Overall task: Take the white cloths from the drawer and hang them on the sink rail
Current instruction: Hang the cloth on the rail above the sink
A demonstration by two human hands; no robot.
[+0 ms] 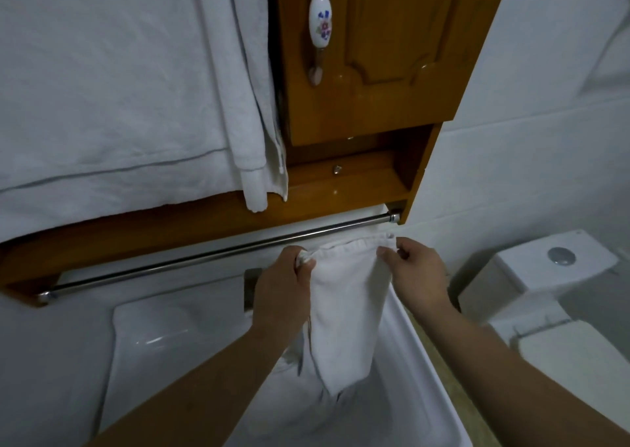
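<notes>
head | left hand (284, 281), right hand (414, 269): each grip pinching white cloth (344, 313) (top corners)

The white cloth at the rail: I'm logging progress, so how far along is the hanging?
Done: nothing hangs on the rail. In hand: left hand and right hand pinch the white cloth by its top edge, just below the rail. Left: draping it over.

A single head-worn wide-angle view looks forward and steeply down from close range. The metal rail (218, 252) crosses mid-frame from 8 to 2 o'clock, the white sink (170, 344) fills 6 o'clock, the wooden cabinet (375, 54) stands at 12, and a toilet (552, 276) sits at 4.
</notes>
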